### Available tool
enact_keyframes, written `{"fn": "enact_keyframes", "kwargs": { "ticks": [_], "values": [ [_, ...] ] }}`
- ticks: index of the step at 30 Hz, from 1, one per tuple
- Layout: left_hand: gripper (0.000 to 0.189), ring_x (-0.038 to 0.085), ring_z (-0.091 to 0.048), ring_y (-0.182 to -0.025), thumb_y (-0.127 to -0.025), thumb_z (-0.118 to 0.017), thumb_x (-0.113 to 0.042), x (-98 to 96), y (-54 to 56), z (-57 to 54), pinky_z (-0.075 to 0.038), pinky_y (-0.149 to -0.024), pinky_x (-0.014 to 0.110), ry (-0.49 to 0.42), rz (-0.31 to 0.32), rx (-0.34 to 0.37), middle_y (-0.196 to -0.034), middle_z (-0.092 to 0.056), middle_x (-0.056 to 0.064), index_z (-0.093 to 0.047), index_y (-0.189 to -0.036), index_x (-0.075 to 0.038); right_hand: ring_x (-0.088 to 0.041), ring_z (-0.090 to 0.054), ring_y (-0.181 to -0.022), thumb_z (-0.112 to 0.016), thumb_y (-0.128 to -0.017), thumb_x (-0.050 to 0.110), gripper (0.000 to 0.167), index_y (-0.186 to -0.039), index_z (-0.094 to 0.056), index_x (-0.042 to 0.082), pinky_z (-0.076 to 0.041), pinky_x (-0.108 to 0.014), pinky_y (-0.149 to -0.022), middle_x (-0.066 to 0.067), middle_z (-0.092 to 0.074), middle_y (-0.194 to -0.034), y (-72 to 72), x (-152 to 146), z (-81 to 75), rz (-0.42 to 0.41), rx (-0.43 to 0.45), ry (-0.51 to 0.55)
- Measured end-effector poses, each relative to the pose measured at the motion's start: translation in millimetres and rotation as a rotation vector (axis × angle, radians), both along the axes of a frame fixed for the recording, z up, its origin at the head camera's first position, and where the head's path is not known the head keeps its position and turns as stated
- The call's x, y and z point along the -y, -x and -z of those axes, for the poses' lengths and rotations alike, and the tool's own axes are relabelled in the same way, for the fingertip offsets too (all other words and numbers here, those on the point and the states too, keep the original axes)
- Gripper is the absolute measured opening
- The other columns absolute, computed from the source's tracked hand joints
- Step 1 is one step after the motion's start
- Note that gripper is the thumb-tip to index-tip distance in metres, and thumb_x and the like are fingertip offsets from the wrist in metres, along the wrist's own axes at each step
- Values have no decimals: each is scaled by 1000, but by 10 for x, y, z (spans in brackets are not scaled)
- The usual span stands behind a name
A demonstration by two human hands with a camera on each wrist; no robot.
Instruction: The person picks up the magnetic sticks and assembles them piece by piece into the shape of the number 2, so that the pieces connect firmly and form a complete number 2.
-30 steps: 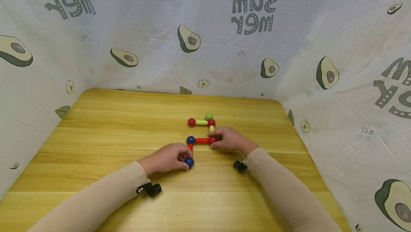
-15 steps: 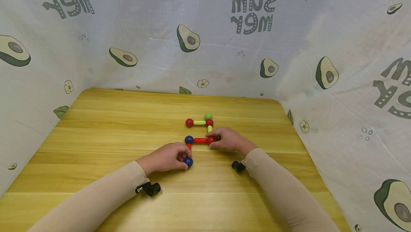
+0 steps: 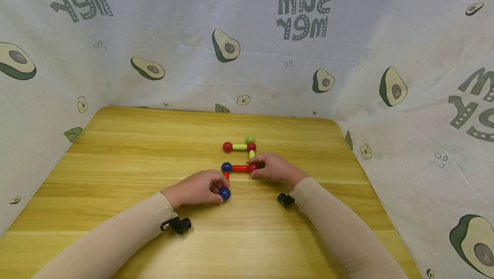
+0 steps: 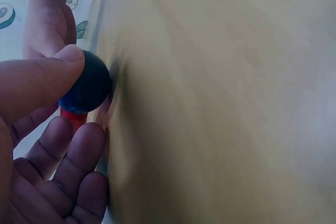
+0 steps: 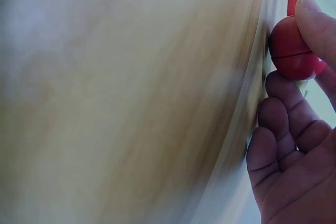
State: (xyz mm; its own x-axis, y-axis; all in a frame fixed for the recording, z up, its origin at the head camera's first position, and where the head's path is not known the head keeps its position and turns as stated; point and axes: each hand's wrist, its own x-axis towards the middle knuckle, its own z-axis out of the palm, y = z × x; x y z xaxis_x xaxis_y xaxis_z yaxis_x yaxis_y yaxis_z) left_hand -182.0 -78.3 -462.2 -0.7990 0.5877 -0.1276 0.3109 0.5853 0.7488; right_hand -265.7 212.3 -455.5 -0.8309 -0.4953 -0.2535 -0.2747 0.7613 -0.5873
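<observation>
A chain of coloured balls and sticks lies on the wooden table. My left hand (image 3: 198, 188) pinches the near blue ball (image 4: 90, 83) between thumb and fingers. A red stick (image 3: 226, 177) runs from it to a second blue ball (image 3: 226, 167). From there another red stick (image 3: 240, 168) leads right to a red ball (image 5: 290, 50), which my right hand (image 3: 275, 168) grips. Beyond it, a yellow-green stick (image 3: 252, 154), partly covered by the right fingers, reaches a farther red ball (image 3: 251, 147). A yellow-green stick (image 3: 239, 147) joins that to the left red ball (image 3: 227, 147).
A light green ball (image 3: 250, 139) sits against the back of the farther red ball. The wooden table (image 3: 154, 141) is bordered by an avocado-print cloth (image 3: 262, 68) behind and at both sides. Black wrist cameras (image 3: 181, 225) hang from both sleeves.
The whole chain has shifted slightly to the left in the head view, along with both hands and the backdrop. Each hand keeps its hold on the same ball.
</observation>
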Motion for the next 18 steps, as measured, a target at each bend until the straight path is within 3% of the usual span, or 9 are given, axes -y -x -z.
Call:
{"fn": "enact_keyframes", "kwargs": {
  "ticks": [4, 10, 18],
  "values": [
    [39, 11, -64, -102, -88, -87, -22, 126, 19, -31, -56, -96, 36, 15, -16, -11, -112, -68, -6, -70, -122, -18, -24, -61, -122, -82, -93, 30, 41, -133, -74, 26, -48, -50, -114, -2, -69, -136, 8, 2, 2, 4, 3, -5],
    [43, 16, -62, -112, -88, -88, -27, 468, 46, -85, -52, -105, 46, 115, -56, -19, -118, -69, -6, -69, -125, -18, -23, -61, -119, -82, -93, 31, 41, -133, -74, 26, -48, -50, -113, -1, -70, -132, 16, 21, 6, 4, 11, -4],
    [47, 21, -65, -119, -85, -90, -31, 939, -61, -102, -51, -107, 49, 208, -38, 17, -125, -71, -5, -70, -124, -18, -22, -61, -116, -82, -93, 30, 42, -134, -74, 25, -50, -49, -111, -1, -70, -131, 35, 13, 19, -11, 4, 0]
  ]
}}
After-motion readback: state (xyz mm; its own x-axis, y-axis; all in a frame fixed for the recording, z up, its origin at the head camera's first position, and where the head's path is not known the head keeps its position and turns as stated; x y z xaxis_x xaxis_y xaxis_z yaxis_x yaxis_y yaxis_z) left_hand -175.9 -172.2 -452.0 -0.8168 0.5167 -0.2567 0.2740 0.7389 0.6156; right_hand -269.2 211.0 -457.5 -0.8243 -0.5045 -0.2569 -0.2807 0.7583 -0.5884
